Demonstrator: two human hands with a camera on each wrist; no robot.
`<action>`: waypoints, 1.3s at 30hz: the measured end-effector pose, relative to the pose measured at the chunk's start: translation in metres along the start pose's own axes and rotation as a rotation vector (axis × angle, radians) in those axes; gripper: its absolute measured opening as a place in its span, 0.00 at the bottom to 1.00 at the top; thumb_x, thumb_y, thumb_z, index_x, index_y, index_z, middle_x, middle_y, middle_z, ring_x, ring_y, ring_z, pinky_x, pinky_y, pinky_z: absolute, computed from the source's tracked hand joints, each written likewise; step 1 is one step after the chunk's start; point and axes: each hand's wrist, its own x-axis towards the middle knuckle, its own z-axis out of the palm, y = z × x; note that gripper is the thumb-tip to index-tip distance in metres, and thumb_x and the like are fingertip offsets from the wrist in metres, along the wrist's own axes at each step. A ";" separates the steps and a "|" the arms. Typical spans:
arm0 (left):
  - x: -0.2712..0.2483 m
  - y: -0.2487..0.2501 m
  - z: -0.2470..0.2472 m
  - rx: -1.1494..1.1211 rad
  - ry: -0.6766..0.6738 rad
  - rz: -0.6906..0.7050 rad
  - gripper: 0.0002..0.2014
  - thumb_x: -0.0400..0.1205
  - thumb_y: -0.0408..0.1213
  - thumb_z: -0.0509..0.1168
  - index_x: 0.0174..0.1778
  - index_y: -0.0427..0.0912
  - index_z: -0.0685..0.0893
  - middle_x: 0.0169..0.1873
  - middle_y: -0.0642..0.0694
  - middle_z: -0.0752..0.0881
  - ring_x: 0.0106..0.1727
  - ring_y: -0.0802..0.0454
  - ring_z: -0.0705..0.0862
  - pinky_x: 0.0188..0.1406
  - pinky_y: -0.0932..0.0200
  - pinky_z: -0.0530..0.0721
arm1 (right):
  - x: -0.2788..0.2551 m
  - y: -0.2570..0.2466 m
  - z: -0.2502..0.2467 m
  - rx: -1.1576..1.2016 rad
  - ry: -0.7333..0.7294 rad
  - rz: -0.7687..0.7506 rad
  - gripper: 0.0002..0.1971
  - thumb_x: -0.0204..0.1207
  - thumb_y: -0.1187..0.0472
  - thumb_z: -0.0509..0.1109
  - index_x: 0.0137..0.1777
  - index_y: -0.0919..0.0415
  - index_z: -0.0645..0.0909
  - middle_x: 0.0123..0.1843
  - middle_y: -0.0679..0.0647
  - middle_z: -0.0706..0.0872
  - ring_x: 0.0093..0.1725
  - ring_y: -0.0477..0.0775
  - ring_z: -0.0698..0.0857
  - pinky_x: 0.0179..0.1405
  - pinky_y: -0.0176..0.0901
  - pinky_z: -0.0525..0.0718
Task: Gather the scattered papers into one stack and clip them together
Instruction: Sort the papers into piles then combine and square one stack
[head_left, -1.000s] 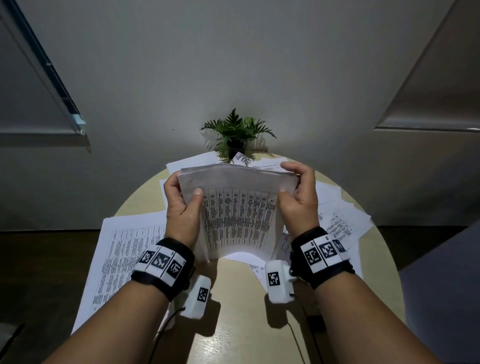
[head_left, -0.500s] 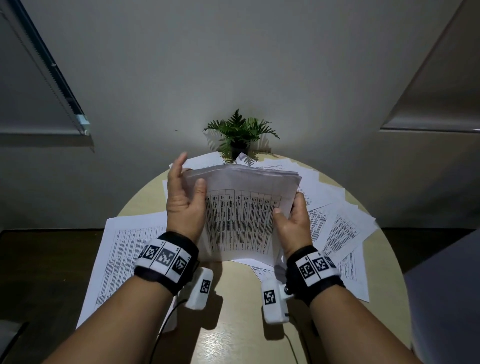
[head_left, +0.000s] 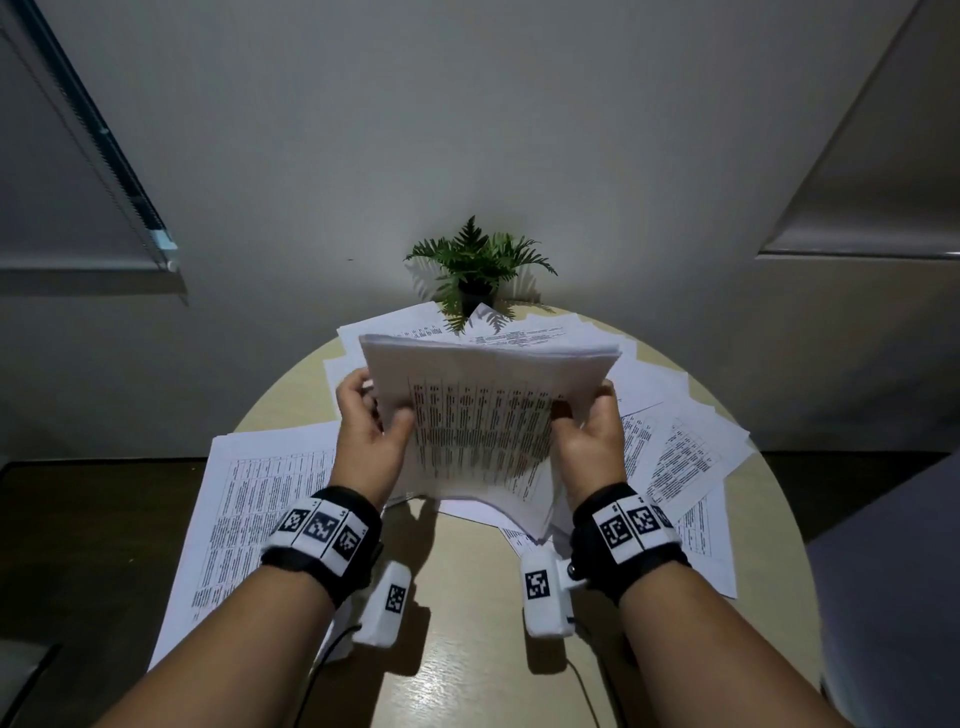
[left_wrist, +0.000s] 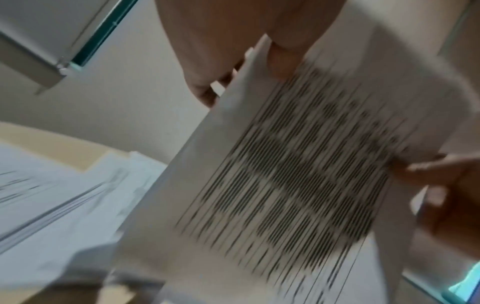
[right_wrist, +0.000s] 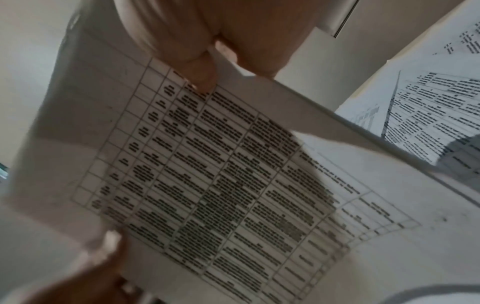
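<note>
Above the round worktop (head_left: 467, 649) I see both hands holding one stack (head_left: 483, 415) of printed sheets, raised and tilted so the top page with its table of text faces me. The left hand (head_left: 366, 441) has its grip on the stack's left edge, thumb on the front page and fingers curled behind; from the left wrist view the thumb (left_wrist: 283, 55) presses the page near its upper corner, though that picture is blurred. The right hand (head_left: 592, 441) has its grip on the right edge in the same way, thumb in front and fingers behind, and the right wrist view shows the stack (right_wrist: 207, 174) pinched between the thumb (right_wrist: 200, 72) and the fingers. The stack's top edge is not flush: the sheets fan a little toward the upper right. Its lower edge hangs just over the worktop, and I cannot tell whether it touches. More papers lie loose on the worktop: a large sheet (head_left: 249, 519) at the left, partly over the rim, several overlapping sheets (head_left: 685, 457) at the right, and others behind the stack near a small potted fern (head_left: 475, 260) at the far edge. A white camera pod (head_left: 387, 605) hangs under each wrist band.
</note>
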 end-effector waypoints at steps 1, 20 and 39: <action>-0.005 -0.007 -0.002 0.026 -0.039 -0.057 0.24 0.83 0.25 0.61 0.66 0.55 0.64 0.60 0.48 0.82 0.59 0.57 0.82 0.65 0.48 0.80 | 0.001 -0.002 0.000 0.001 0.006 -0.025 0.17 0.79 0.73 0.63 0.55 0.48 0.75 0.55 0.48 0.86 0.54 0.47 0.85 0.65 0.55 0.84; -0.030 -0.077 -0.134 0.582 0.136 -0.503 0.16 0.85 0.29 0.55 0.70 0.38 0.69 0.54 0.40 0.82 0.52 0.42 0.81 0.52 0.56 0.77 | -0.066 0.082 0.105 -0.529 -0.439 0.312 0.17 0.84 0.65 0.57 0.72 0.61 0.67 0.60 0.55 0.80 0.52 0.54 0.79 0.45 0.40 0.75; -0.019 -0.156 -0.208 0.889 0.122 -0.839 0.31 0.83 0.30 0.55 0.83 0.39 0.53 0.80 0.36 0.59 0.73 0.30 0.69 0.71 0.42 0.70 | -0.116 0.147 0.193 -0.889 -0.735 0.300 0.36 0.79 0.74 0.55 0.85 0.61 0.46 0.86 0.56 0.54 0.82 0.61 0.57 0.82 0.46 0.58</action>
